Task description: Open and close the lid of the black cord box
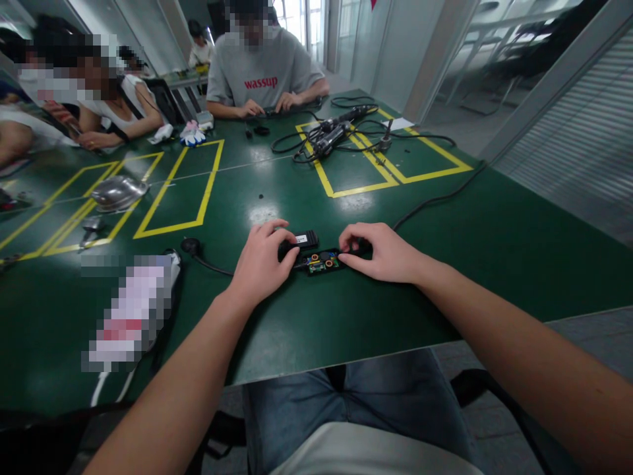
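Observation:
An open black electronics casing (324, 262) lies on the table between my hands, with a green circuit board and copper-coloured coils showing inside. Just behind it is its black cover (310, 238), which bears a white label. My left hand (264, 260) has thumb and forefinger closed around the left end of the cover, close to the casing's corded end. Thumb and bent fingers of my right hand (383, 252) pinch the casing's right end, where a dark cable leads away; the exact grip is partly hidden. A black power plug (191, 247) on a cord lies left of my left hand.
A blurred-out phone-like item (133, 310) with white cables lies at the left. Yellow tape outlines (363, 191) mark the green table (519, 264). Black cabled tools (336, 135) and a metal bowl-like part (119, 192) lie farther back. A person (267, 72) works opposite; others sit left.

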Available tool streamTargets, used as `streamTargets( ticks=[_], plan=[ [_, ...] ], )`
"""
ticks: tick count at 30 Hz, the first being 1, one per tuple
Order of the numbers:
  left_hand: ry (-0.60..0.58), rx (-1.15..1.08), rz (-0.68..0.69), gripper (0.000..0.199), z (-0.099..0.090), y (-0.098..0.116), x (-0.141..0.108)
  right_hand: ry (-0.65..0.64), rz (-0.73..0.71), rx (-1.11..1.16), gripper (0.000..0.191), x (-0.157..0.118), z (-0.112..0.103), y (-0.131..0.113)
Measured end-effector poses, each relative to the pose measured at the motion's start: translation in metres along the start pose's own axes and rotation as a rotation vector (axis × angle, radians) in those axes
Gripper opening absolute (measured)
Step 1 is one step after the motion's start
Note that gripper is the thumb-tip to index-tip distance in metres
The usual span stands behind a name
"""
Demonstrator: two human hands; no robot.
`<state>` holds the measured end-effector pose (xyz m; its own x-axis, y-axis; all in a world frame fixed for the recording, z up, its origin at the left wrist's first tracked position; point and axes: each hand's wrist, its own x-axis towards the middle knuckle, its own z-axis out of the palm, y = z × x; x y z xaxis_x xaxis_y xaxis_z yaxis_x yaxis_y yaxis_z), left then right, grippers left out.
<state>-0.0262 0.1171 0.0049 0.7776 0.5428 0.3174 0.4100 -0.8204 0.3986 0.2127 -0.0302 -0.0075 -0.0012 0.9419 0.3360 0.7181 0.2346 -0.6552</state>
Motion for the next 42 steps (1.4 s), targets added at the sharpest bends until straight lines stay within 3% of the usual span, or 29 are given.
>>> streamTargets(
  ticks=[2, 4, 7, 9, 15, 22, 38, 42],
  plan=[
    [-0.001, -0.011, 0.11, 0.009, -0.0039, 0.002, -0.0024, -0.02, -0.008, -0.015, 0.007, 0.0001, -0.001, -0.0008],
    [-0.087, -0.044, 0.192, 0.012, -0.0066, 0.0041, -0.0051, -0.04, -0.006, -0.015, 0.005, 0.0002, -0.0017, -0.0012],
    [-0.23, -0.068, 0.186, 0.008, -0.0071, 0.0067, -0.0074, -0.059, 0.006, -0.006, 0.002, 0.0007, -0.0018, -0.0009],
    [-0.254, -0.059, 0.151, 0.008, -0.0062, 0.0078, -0.0075, -0.058, 0.01, -0.004, 0.002, 0.001, -0.0012, -0.0007],
    [-0.245, -0.047, 0.11, 0.009, -0.0057, 0.0088, -0.0063, -0.029, -0.018, -0.021, 0.005, 0.0006, 0.0012, -0.0018],
    [-0.141, -0.147, 0.171, 0.016, -0.0078, 0.0085, -0.0063, 0.036, -0.05, 0.009, 0.009, -0.0001, -0.0013, -0.0035],
    [-0.154, -0.098, 0.227, 0.013, -0.0059, 0.0023, -0.0064, -0.033, -0.105, -0.116, 0.011, 0.0011, -0.0035, 0.0041],
    [-0.104, -0.07, 0.26, 0.015, -0.0043, 0.0033, -0.0068, -0.021, -0.107, -0.108, 0.012, 0.001, -0.0027, 0.0039]
  ],
)
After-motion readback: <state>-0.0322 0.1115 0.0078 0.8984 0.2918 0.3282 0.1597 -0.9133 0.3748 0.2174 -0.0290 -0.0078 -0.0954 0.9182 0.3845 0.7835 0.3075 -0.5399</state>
